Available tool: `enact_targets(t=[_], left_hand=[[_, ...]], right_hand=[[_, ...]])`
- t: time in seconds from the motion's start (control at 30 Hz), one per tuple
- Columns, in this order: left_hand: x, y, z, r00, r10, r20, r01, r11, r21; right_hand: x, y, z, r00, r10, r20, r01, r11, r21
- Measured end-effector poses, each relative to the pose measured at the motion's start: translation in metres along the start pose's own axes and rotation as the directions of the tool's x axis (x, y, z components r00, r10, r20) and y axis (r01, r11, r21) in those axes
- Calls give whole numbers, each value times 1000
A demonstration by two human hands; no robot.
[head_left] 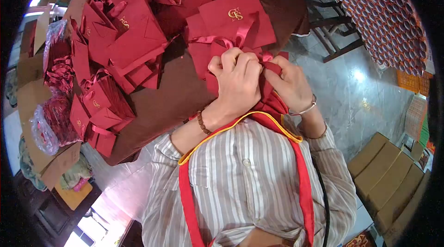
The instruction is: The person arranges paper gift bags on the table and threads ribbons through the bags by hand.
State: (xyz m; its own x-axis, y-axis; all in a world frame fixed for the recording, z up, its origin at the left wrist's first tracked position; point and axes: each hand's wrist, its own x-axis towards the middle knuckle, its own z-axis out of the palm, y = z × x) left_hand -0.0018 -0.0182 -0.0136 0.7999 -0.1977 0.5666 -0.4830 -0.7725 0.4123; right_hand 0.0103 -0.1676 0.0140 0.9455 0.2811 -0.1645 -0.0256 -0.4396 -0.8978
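Head view: the right hand (292,84) pinches a red strip (272,67) between thumb and finger; close beside it the left hand (237,77) curls, its grip hidden. The satin ribbon (242,31) looks slippery, best pinched firmly. The bag (252,9) just beyond, on the brown counter (166,103), seems light, stiffish, easily creased, best held by its edges; it is matte red, gold-lettered.

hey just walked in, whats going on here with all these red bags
A person in a striped shirt and red apron is handling red ribbon at the near edge of a pile of gift bags. The right hand appears to pinch a strip of it; the left hand is curled close beside, its grip hidden. More ribboned red gift bags with gold lettering lie heaped on the brown surface.
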Motion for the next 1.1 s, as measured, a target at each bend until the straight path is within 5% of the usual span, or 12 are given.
enact_targets(t=[0.17, 0.33, 0.43, 0.63, 1.1], left_hand=[[-1, 2, 0, 999, 43, -14, -42, 999, 33], [-1, -6, -2, 997, -70, 25, 73, 982, -176], [0, -5, -4, 997, -69, 40, 75, 982, -175], [3, -4, -9, 997, -41, 63, 49, 990, -130], [7, -5, -13, 992, 32, 119, -20, 995, -102]], right_hand=[[-4, 0, -2, 997, 80, 23, -80, 996, -36], [0, 20, -2, 994, 27, 102, -53, 966, 255], [2, 17, -5, 979, 124, 164, -161, 958, 236], [1, 17, 0, 996, 18, 88, -34, 982, 186], [-3, 11, -10, 972, 109, 208, -121, 991, 48]])
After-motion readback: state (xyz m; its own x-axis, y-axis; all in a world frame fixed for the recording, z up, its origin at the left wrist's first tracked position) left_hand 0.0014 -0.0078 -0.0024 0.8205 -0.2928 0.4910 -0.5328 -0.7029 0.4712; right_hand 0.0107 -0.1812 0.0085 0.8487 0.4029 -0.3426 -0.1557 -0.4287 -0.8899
